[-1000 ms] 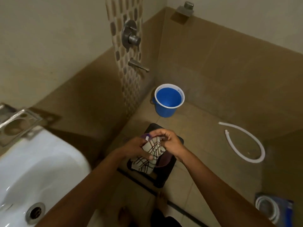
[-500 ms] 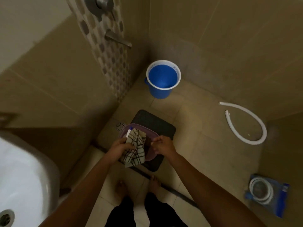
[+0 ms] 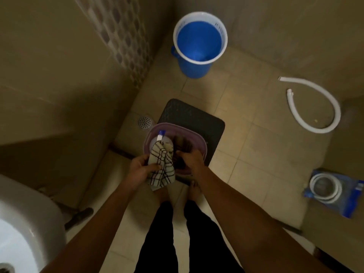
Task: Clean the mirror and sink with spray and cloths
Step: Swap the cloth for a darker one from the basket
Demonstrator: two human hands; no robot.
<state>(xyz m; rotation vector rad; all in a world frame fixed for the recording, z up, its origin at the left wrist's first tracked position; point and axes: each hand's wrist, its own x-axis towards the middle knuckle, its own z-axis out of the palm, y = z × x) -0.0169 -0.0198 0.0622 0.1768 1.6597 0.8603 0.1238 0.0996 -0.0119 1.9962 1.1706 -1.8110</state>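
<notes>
Fingers: left hand (image 3: 138, 170) grips cloth (image 3: 162, 166) | right hand (image 3: 192, 159) curled into basin (image 3: 194, 138), grasp unclear | risk: snagged cloth tips basin.

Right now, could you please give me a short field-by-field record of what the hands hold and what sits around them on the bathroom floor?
left hand: grips the checked cloth
right hand: reaches into the purple basin, onto a dark item there; grip unclear
purple basin: on the dark mat; a spray bottle with a blue-and-white top lies inside
blue bucket: upright near the wall corner
white hose: curled on the floor tiles
sink: lower left, white
</notes>
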